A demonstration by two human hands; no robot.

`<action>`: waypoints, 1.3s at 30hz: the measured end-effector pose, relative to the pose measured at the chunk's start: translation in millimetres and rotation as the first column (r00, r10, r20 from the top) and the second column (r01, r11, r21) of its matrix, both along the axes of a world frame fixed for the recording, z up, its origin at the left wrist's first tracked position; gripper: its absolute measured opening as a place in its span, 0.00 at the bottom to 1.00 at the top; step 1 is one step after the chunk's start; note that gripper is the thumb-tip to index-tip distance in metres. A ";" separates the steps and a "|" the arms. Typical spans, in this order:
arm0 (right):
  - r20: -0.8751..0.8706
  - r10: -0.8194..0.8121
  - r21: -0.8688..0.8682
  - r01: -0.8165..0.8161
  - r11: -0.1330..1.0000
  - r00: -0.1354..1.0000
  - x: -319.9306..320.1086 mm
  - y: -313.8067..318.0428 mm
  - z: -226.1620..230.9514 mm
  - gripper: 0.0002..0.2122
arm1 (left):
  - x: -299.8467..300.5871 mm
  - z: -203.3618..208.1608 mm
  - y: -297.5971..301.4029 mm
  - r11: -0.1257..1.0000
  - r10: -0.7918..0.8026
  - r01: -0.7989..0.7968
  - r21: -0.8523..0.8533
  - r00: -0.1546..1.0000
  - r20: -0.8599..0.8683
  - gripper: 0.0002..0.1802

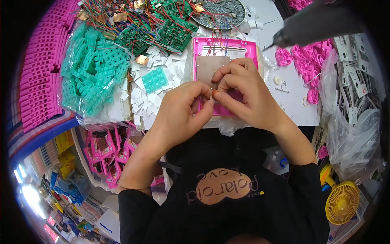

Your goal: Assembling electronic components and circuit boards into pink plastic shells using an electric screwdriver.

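My left hand [183,107] and my right hand [248,95] meet over the near part of a pink plastic housing [251,49]. Both pinch at a tiny orange and whitish piece [213,93], which the fingertips mostly hide; its kind is unclear. Inside the housing lies a brown circuit board [209,67], partly covered by my right hand. Thin coloured wires [221,42] run from the housing's far end toward a heap of green circuit boards [172,32]. A teal rubber keypad [154,80] lies to the left of the housing.
Teal keypads [91,69] fill a bag at left, beside stacked pink parts [44,73]. A round tray of screws [221,16] stands behind. A dark tool with a pointed tip [308,28] hangs at upper right, near pink rings [300,61]. Below are a bin of pink assemblies [107,150] and a yellow fan [342,203].
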State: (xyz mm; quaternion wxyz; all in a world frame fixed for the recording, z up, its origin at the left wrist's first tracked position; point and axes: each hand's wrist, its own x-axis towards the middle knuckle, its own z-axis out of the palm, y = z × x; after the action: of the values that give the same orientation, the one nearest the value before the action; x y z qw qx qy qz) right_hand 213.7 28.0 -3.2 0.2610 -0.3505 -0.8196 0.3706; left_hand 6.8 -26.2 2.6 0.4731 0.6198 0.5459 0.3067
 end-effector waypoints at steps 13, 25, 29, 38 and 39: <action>0.057 0.003 0.040 -0.006 0.999 0.998 -0.8 -3.5 -1.3 0.07 | -5.0 -1.7 9.1 0.988 -0.037 0.049 -0.143 0.995 0.091 0.06; 0.043 0.037 -0.006 -0.037 0.999 0.998 1.7 -0.5 3.8 0.06 | -10.6 1.4 8.2 0.959 -0.013 0.070 -0.274 0.979 0.205 0.07; 0.039 0.027 -0.009 -0.027 1.000 0.999 1.9 -0.8 3.2 0.07 | -12.0 11.1 12.4 0.936 -0.041 0.092 -0.339 0.987 0.156 0.06; 0.059 0.047 0.002 -0.047 0.999 0.997 1.7 -1.3 1.9 0.05 | 5.6 -1.2 3.5 0.996 -0.053 0.059 0.069 0.995 -0.084 0.05; 0.059 0.047 0.007 -0.048 0.999 0.997 1.7 -1.4 1.7 0.05 | 9.2 -2.4 2.3 0.986 -0.030 0.052 0.158 0.990 -0.136 0.06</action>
State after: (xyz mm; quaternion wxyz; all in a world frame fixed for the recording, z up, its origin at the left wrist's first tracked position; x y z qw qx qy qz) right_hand 215.4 26.6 -1.5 0.2294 -0.3406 -0.8364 0.3630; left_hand 15.9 -23.9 0.1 0.3905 0.6861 0.5367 0.2979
